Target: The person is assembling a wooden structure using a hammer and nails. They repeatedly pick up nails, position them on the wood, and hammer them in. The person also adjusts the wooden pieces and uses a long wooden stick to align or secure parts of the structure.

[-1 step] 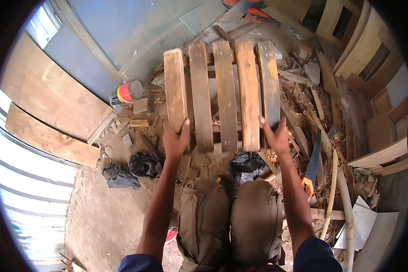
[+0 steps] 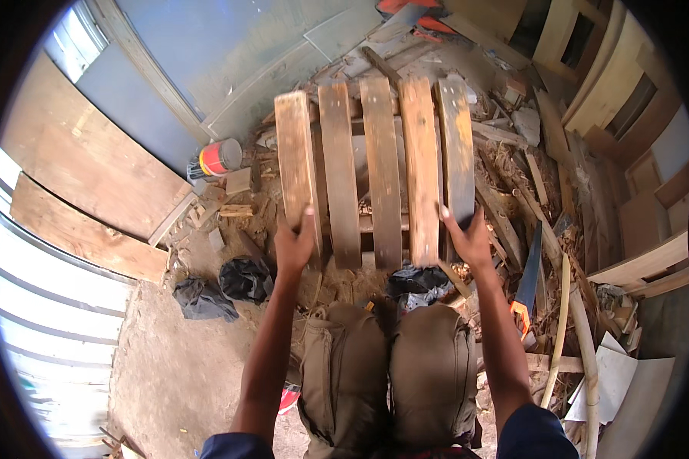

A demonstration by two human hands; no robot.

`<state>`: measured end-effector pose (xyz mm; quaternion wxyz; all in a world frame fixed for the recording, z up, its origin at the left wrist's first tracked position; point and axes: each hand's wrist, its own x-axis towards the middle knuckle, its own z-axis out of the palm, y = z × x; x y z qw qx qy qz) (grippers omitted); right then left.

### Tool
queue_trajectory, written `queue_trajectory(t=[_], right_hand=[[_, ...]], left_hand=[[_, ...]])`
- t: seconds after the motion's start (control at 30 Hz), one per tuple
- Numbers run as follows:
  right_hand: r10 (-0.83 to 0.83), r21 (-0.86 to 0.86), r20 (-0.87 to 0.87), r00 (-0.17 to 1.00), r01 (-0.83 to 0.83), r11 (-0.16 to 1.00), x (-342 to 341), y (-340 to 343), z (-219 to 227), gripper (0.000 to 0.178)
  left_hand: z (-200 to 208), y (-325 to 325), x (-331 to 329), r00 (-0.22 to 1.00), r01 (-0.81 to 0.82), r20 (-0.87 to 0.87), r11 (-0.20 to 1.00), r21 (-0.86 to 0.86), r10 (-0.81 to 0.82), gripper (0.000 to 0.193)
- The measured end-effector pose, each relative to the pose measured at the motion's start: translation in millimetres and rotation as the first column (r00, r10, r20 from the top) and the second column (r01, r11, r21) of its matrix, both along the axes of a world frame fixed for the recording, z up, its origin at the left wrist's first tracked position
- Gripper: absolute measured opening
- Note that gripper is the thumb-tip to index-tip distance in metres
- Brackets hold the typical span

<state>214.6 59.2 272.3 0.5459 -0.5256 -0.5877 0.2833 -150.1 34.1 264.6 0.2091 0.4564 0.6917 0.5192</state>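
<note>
Held up in front of my knees is a slatted wooden frame [image 2: 380,168], made of several worn boards fixed across crosspieces behind them. My left hand [image 2: 295,243] grips the near end of its leftmost slat, thumb on the front face. At the other side my right hand [image 2: 469,239] is closed around the near end of the rightmost slat, its thumb reaching toward the neighbouring one. Most fingers of both hands are hidden behind the wood. Nail heads show near the slat ends.
A blue-bladed handsaw [image 2: 528,279] with an orange handle leans among scrap wood on the right. Black plastic bags [image 2: 245,277] lie on the dirt floor. A red and yellow can [image 2: 220,157] rests at the far left. Plywood sheets [image 2: 92,145] line the left side.
The slatted frame has come slightly nearer to me, its near edge lower in view. Both hands keep their hold on it.
</note>
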Motion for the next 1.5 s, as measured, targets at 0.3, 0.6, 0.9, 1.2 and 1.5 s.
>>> queue_trajectory(t=[0.3, 0.6, 0.9, 1.2, 1.5], right_hand=[[-0.143, 0.026, 0.009, 0.990, 0.143, 0.989, -7.6, -19.5, 29.2, 0.053], [0.016, -0.346, 0.471, 0.882, 0.168, 0.923, 14.8, 68.3, 76.5, 0.134], [-0.145, -0.037, 0.515, 0.845, 0.191, 0.981, -8.0, 24.6, 48.4, 0.083], [-0.101, -0.129, 0.368, 0.924, 0.158, 0.979, -43.8, 6.3, 40.9, 0.085], [0.102, -0.183, -0.090, 0.991, -0.117, 0.976, -108.1, 6.9, 2.9, 0.091]], left_hand=[[1.9, -29.0, 8.6, 0.979, -0.200, 0.080, 0.956, 0.217, 0.187, 0.067], [36.1, 31.8, -33.9, 0.999, -0.032, -0.044, 0.964, -0.266, 0.021, 0.110], [42.3, 81.7, -12.1, 0.998, -0.059, 0.001, 0.918, -0.393, 0.065, 0.125], [10.2, 106.4, -5.6, 0.661, -0.273, 0.626, 0.910, -0.313, 0.414, 0.092], [24.4, 54.7, 111.3, 0.571, -0.094, 0.789, 0.973, -0.212, 0.227, 0.084]])
